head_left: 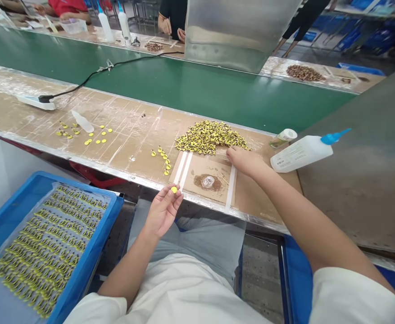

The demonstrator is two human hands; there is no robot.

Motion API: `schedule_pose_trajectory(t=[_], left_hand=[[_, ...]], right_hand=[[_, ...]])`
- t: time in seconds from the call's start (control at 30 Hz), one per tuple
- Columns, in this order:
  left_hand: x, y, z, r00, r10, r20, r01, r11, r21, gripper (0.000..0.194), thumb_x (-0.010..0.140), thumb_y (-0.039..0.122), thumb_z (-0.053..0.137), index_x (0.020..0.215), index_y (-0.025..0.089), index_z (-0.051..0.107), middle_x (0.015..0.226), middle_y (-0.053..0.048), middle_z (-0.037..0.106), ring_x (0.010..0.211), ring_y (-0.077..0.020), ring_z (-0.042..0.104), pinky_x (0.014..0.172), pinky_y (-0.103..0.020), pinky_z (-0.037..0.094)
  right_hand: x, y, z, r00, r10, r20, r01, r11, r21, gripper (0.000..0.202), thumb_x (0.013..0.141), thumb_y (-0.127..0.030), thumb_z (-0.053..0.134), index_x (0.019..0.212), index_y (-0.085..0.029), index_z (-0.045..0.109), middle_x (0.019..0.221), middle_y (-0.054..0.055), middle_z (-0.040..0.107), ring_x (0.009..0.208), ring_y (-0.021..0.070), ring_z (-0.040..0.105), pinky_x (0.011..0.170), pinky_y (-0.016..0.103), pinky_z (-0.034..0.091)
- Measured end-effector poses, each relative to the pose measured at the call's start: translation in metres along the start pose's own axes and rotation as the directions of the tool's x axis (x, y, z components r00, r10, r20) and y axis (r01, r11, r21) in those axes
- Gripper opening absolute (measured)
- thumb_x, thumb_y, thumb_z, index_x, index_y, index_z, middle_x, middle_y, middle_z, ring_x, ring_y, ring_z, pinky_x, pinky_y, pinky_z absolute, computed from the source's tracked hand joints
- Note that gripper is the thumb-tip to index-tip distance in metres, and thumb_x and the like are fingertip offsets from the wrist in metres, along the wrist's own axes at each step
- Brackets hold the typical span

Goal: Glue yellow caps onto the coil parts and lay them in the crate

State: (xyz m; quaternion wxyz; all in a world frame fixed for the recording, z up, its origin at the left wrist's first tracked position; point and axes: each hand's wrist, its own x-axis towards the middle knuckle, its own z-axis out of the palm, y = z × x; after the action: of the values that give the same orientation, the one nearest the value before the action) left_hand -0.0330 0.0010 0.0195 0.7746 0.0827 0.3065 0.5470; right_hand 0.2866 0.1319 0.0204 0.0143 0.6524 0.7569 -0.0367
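My left hand (165,208) pinches a small round yellow disc (174,190) just off the bench's front edge. At the right side of a heap of small yellow and dark pieces (207,135), my right hand (241,158) has its fingers closed and pointing down; what is between them is hidden. Below the heap lies a cardboard sheet (197,168) with white tape strips. A small clear dish (207,182) sits on it in a brown wet stain. A short row of yellow discs with dark pieces on them (164,155) lies left of the cardboard.
A white bottle with blue nozzle (301,153) and a small jar (283,137) lie to the right, by a metal panel (362,157). A blue tray (114,216) holds rows of yellow pieces at lower left. Behind the bench runs a green belt (143,81) crossed by a black cable (89,78). Co-workers sit beyond.
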Motion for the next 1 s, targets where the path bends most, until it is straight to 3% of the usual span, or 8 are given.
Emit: schedule_pose_trajectory(t=[0.17,0.3,0.47,0.57,0.7,0.77,0.9,1.0], left_hand=[[0.000,0.003,-0.002,1.000,0.012,-0.015,-0.012,1.000,0.012,0.018,0.078,0.011,0.069,0.096,0.013,0.069,0.101,-0.004,0.072,0.083,-0.0081,0.069,0.086,-0.021,0.056],[0.000,0.004,-0.006,1.000,0.019,-0.013,-0.019,1.000,-0.003,0.017,0.079,0.012,0.068,0.096,0.014,0.069,0.097,-0.004,0.072,0.083,-0.0081,0.069,0.086,-0.020,0.056],[0.002,0.004,-0.007,1.000,0.021,-0.018,-0.021,1.000,-0.009,0.017,0.080,0.011,0.067,0.097,0.014,0.070,0.097,-0.005,0.073,0.084,-0.0081,0.069,0.087,-0.020,0.056],[0.002,0.003,-0.006,1.000,0.017,-0.024,-0.016,1.000,0.004,0.017,0.080,0.011,0.066,0.097,0.013,0.070,0.099,-0.005,0.073,0.085,-0.0082,0.069,0.088,-0.020,0.055],[0.001,0.004,-0.004,1.000,0.013,-0.020,-0.012,0.999,0.030,0.019,0.080,0.010,0.067,0.098,0.013,0.070,0.104,-0.006,0.072,0.087,-0.0087,0.069,0.088,-0.020,0.055],[0.000,0.003,-0.004,1.000,0.009,-0.016,-0.008,0.999,0.040,0.020,0.079,0.010,0.068,0.099,0.014,0.070,0.106,-0.006,0.071,0.088,-0.0089,0.069,0.088,-0.020,0.055],[0.000,0.001,-0.004,1.000,0.004,-0.002,-0.004,0.999,0.053,0.021,0.078,0.009,0.069,0.098,0.014,0.070,0.102,-0.005,0.072,0.087,-0.0087,0.069,0.089,-0.020,0.055],[0.002,-0.004,-0.005,1.000,-0.001,0.013,0.001,0.999,0.044,0.020,0.078,0.010,0.068,0.098,0.014,0.070,0.099,-0.005,0.072,0.086,-0.0079,0.069,0.088,-0.020,0.055]], right_hand=[[0.007,-0.007,0.010,0.994,0.008,-0.106,0.007,0.990,0.143,0.013,0.085,-0.022,0.056,0.082,-0.017,0.067,0.094,0.011,0.066,0.088,0.0217,0.062,0.079,0.031,0.045],[0.001,-0.002,0.025,0.960,0.118,-0.254,-0.029,0.944,0.328,0.021,0.084,-0.032,0.062,0.098,-0.018,0.069,0.088,0.006,0.071,0.079,0.0185,0.066,0.075,0.029,0.050],[-0.011,-0.001,0.043,0.896,0.204,-0.395,0.009,0.880,0.475,0.023,0.084,-0.038,0.063,0.095,-0.021,0.074,0.095,0.006,0.074,0.086,0.0214,0.069,0.082,0.035,0.053],[-0.013,-0.001,0.049,0.874,0.222,-0.432,0.048,0.846,0.531,0.023,0.084,-0.036,0.062,0.098,-0.022,0.074,0.099,0.006,0.074,0.091,0.0227,0.069,0.085,0.038,0.053],[-0.012,0.000,0.050,0.847,0.295,-0.442,0.051,0.783,0.620,0.026,0.082,-0.039,0.064,0.099,-0.021,0.073,0.095,0.006,0.074,0.083,0.0213,0.070,0.077,0.037,0.057],[-0.017,-0.004,0.047,0.812,0.389,-0.436,0.063,0.684,0.727,0.030,0.080,-0.040,0.067,0.100,-0.018,0.072,0.093,0.007,0.075,0.079,0.0201,0.071,0.073,0.035,0.058],[-0.047,-0.036,0.034,0.721,0.597,-0.352,0.151,0.361,0.920,0.041,0.072,-0.039,0.076,0.106,-0.018,0.069,0.082,0.005,0.075,0.072,0.0180,0.071,0.071,0.033,0.059],[-0.076,-0.072,0.033,0.667,0.641,-0.379,0.184,0.351,0.918,0.034,0.072,-0.040,0.076,0.096,-0.017,0.072,0.083,0.006,0.074,0.072,0.0185,0.070,0.071,0.034,0.059]])
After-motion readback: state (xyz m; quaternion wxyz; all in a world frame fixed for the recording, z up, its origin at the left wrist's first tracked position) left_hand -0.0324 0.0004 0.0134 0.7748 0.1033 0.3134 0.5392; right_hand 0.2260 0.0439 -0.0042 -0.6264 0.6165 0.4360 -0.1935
